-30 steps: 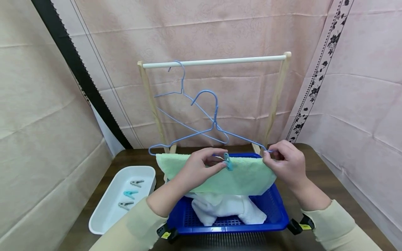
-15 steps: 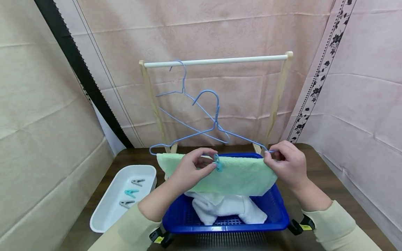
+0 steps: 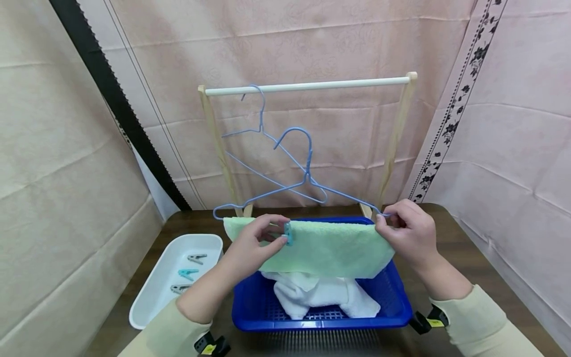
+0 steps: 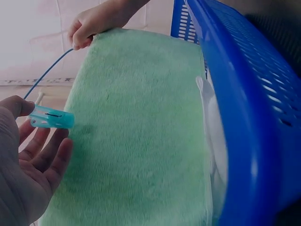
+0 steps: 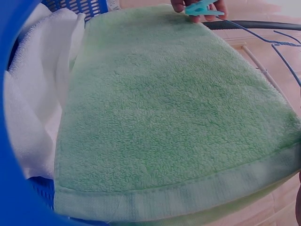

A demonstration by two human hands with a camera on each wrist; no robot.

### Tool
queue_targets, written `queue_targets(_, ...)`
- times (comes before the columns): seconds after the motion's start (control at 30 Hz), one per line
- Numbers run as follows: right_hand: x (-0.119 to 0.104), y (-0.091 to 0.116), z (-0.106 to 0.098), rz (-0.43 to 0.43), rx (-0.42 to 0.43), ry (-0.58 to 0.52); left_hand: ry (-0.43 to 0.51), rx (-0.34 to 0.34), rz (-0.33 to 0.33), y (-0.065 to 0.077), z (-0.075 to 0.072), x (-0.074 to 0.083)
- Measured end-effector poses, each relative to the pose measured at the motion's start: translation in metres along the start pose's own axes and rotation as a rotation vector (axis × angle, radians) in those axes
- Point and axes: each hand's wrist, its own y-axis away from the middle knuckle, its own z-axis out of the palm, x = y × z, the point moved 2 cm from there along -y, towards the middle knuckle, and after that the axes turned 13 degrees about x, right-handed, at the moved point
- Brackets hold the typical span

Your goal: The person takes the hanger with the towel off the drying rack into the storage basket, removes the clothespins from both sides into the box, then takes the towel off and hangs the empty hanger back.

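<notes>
A green towel hangs folded over the lower bar of a blue wire hanger. My left hand pinches a teal clothespin between thumb and fingers, close to the towel's top edge left of its middle. At the towel's right end my right hand grips the hanger's corner together with the cloth. In the right wrist view the towel fills most of the picture, and the left hand with the clothespin shows at its far end.
Below the towel is a blue basket with a white cloth in it. A white tray with several clothespins stands at the left. Behind, another blue hanger hangs on a rack's white rail.
My left hand has moved leftward along the towel's top edge, carrying the teal clothespin. The right hand, towel and hanger have stayed nearly in place.
</notes>
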Motion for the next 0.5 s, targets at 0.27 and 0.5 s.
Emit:
queue_targets(0.27, -0.001, -0.002, 0.000, -0.006, -0.004, -0.007, -0.104, 0.038, 0.020, 0.009, -0.016, -0.009)
queue_targets(0.5, -0.006, -0.004, 0.000, -0.008, -0.004, -0.015, -0.123, 0.055, 0.011, 0.020, -0.031, -0.019)
